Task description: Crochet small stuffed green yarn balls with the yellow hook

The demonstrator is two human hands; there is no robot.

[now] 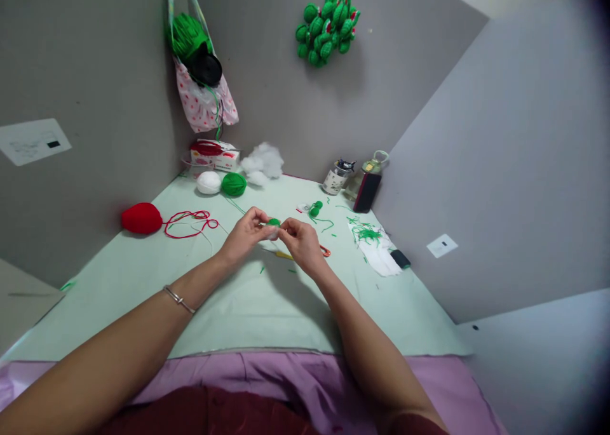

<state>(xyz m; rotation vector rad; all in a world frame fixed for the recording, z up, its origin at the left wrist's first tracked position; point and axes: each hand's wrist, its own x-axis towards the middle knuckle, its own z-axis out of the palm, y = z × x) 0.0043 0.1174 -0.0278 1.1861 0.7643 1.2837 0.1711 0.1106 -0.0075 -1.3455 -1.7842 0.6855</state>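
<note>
Between my left hand (246, 233) and my right hand (301, 239), a small green and white yarn piece (273, 222) is pinched at the fingertips, raised above the table. Thumb and fingers of both hands are closed on it; its underside is partly covered. Just below, on the tabletop, lies a yellow-handled crochet hook (284, 255). An orange handle (325, 251) pokes out from behind my right hand. Farther back are small green yarn balls (315, 209) with a loose tail. Thin strands run from near my left hand toward a green yarn ball (233, 184).
A red yarn ball (142, 218) with tangled strands sits left, beside a white yarn ball (208, 182). White stuffing (262, 162) lies at the back. To the right are a pen cup (334, 182), a phone (367, 192) and green scraps on white tissue (382, 258). Walls enclose the table.
</note>
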